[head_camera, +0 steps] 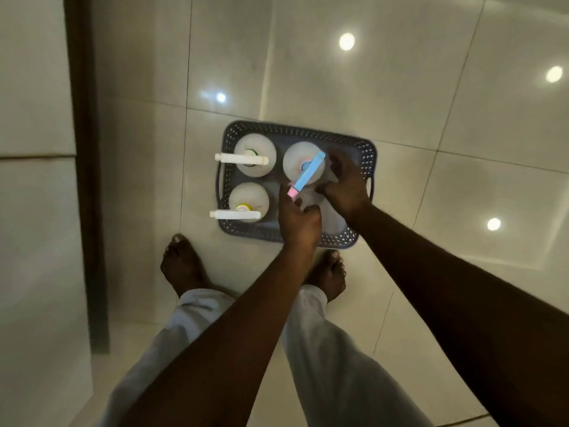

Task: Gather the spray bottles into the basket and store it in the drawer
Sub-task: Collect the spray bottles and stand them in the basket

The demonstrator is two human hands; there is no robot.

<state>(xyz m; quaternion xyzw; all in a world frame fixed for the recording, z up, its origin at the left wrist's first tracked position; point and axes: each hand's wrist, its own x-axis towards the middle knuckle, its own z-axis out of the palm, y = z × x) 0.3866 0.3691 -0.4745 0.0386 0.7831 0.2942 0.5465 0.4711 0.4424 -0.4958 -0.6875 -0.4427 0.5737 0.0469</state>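
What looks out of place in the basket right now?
Only the blue spray head: it points diagonally toward the near side, while the two white spray heads both point left. All three bottles stand upright in the basket; no spill shows.

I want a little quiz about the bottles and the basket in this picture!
1. True or false: the basket stands on the floor.
2. How many bottles clearly show in the basket?
3. Which way do the two white nozzles point: A) picture left, B) picture right?

Key:
1. True.
2. Three: one with a blue sprayer, two with white sprayers. A possible fourth lies hidden under the left hand and right hand.
3. A.
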